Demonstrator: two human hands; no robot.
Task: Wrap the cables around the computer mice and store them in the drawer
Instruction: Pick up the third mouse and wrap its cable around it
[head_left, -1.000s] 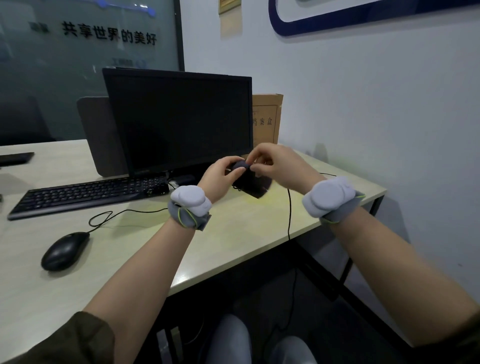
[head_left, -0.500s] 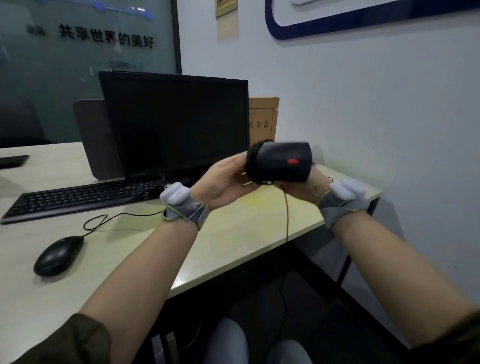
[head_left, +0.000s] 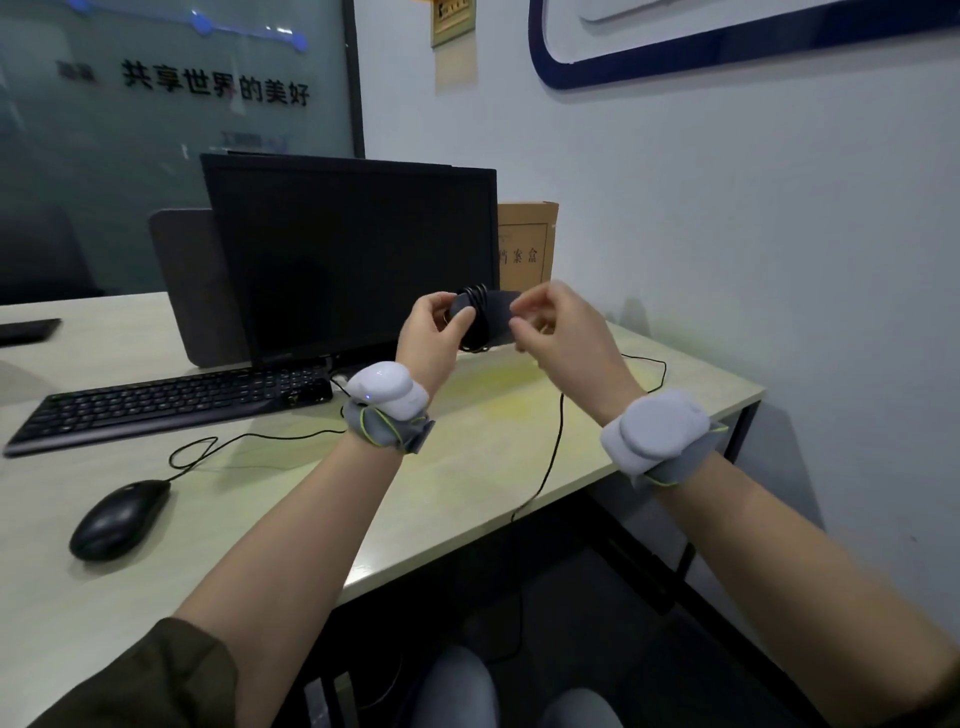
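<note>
I see my left hand (head_left: 431, 338) raised above the desk (head_left: 467, 457), at about 12 o'clock from the wrists, its fingers and thumb curled round a black computer mouse (head_left: 485, 319). Several turns of black cable (head_left: 475, 299) are wound across the mouse's middle. My right hand (head_left: 563, 332) sits just at 3 o'clock of the mouse, fingers bent and fingertips drawn together close to the mouse's right end; it is motion-blurred, so I think it pinches the cable there, but I cannot tell for sure. A loose run of the same cable hangs down from below the hands, crosses the desk surface and drops over the front edge at about 5 o'clock.

A second black mouse (head_left: 120, 517) lies on the desk well apart at 8 o'clock, untouched, its own cable looping on the desk toward the keyboard (head_left: 166, 408). The keyboard lies at 9 o'clock, in front of a dark monitor (head_left: 348, 254) that stands behind my hands. A brown cardboard file box (head_left: 527, 244) stands upright against the wall at 1 o'clock, just right of the monitor. Both wrists carry grey bands with white pods.
</note>
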